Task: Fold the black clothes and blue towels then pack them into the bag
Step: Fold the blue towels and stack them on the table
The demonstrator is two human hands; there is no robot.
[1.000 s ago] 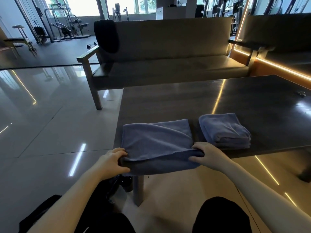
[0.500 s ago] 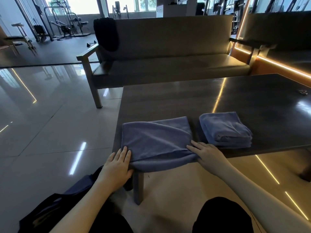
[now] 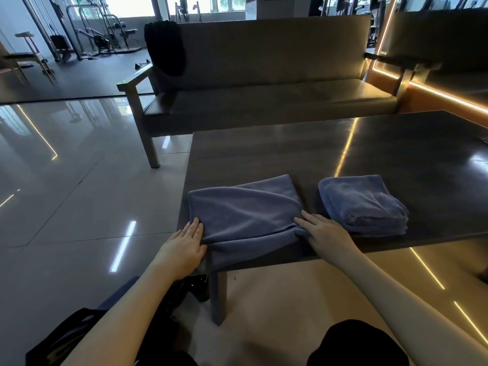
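Observation:
A half-folded blue towel (image 3: 245, 215) lies at the near left corner of the dark table (image 3: 369, 154), its front edge hanging over the rim. My left hand (image 3: 182, 247) rests flat at the towel's left front corner, fingers together. My right hand (image 3: 324, 233) lies flat on its right front corner. A neatly folded stack of blue towels (image 3: 364, 204) sits just to the right. A black garment (image 3: 166, 46) hangs over the left end of the bench backrest. A dark bag (image 3: 68, 336) sits on the floor below my left arm.
A long padded bench (image 3: 264, 99) with wooden arms stands behind the table. Gym machines (image 3: 97, 35) fill the far left background. Shiny tiled floor (image 3: 79, 207) spreads to the left. The table leg (image 3: 219, 297) stands near my knees. Lit strips run along the right wall.
Both hands let go of the folded-over towel edge and now press flat on its front corners. The top layer has been laid down and smoothed.

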